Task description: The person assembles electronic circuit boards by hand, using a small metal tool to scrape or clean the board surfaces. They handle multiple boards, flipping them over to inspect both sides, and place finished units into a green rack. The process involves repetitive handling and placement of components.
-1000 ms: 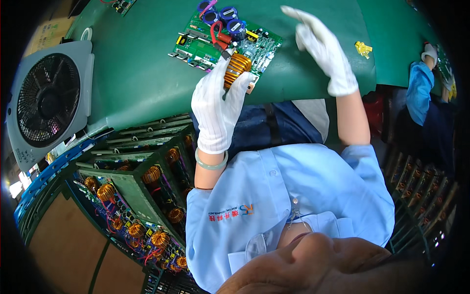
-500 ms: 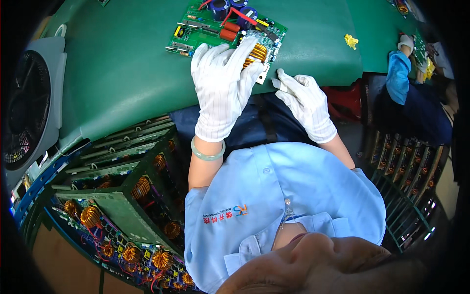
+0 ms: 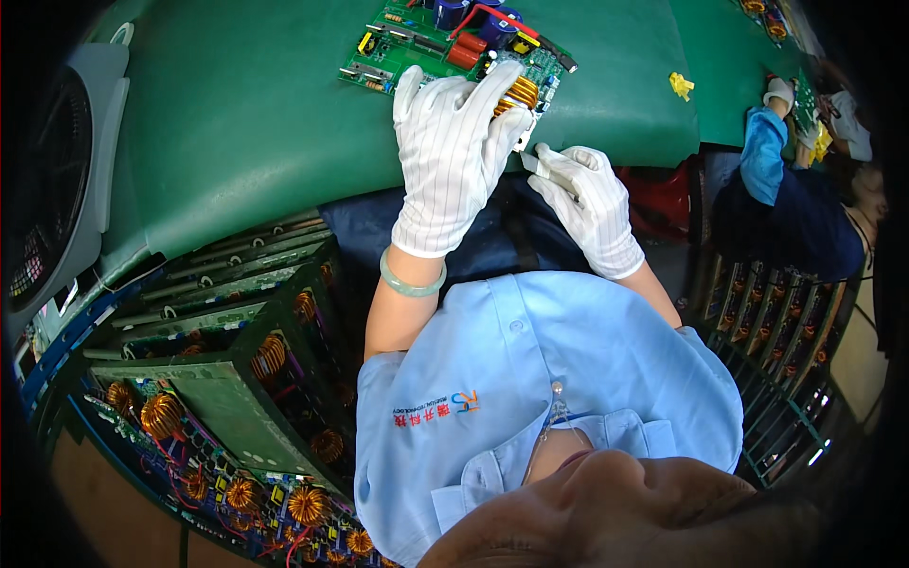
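A flat rectangular green circuit board [image 3: 409, 59] lies on the smooth, slightly glossy green mat [image 3: 256, 123], far from the wearer, bearing smooth blue cylinders [image 3: 499, 28] and a ribbed copper-coloured wire coil [image 3: 520, 95]. The left hand [image 3: 447, 161], in a ribbed white fabric glove, clasps the coil between thumb and forefinger, its other fingers spread. To the right, the similarly gloved right hand [image 3: 589, 199] pinches a small flat pale piece [image 3: 532, 164] near the board's corner.
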`<action>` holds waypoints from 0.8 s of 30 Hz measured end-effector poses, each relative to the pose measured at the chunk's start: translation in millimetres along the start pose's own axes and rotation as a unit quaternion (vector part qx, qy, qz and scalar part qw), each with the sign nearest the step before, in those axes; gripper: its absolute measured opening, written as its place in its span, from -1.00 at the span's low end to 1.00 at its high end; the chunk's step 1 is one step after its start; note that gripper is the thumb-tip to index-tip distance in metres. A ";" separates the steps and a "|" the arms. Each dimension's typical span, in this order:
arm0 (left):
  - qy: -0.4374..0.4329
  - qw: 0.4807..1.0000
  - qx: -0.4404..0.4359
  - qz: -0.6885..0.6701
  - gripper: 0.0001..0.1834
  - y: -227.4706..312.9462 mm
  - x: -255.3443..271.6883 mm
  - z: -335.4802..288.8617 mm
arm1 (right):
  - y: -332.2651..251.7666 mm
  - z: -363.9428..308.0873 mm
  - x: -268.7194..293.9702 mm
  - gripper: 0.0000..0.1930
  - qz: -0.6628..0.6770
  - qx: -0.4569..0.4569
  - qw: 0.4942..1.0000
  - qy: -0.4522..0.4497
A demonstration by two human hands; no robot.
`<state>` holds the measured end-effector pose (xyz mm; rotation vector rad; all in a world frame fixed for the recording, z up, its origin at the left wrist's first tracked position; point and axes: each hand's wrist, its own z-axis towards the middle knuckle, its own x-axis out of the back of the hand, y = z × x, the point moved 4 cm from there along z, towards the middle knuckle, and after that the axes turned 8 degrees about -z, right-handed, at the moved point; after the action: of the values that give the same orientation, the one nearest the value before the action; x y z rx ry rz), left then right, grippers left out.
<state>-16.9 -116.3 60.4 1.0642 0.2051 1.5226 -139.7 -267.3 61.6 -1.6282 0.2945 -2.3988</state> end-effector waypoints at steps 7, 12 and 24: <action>-0.002 1.000 0.000 -0.004 -0.57 1.1 0.3 1.4 | 0.6 3.0 1.8 -0.58 -0.025 0.004 0.999 0.021; -0.009 1.000 0.007 0.001 -0.58 -0.6 -1.1 0.6 | 5.0 5.0 -1.1 -0.59 -0.024 -0.004 1.000 0.016; 0.002 1.000 0.001 -0.002 -0.58 -2.0 -2.3 -0.9 | 6.0 5.1 1.7 -0.64 -0.034 -0.008 0.999 0.019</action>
<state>-16.5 -117.4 57.4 1.0613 0.2107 1.5216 -135.1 -273.8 63.2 -1.6260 0.2707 -2.4857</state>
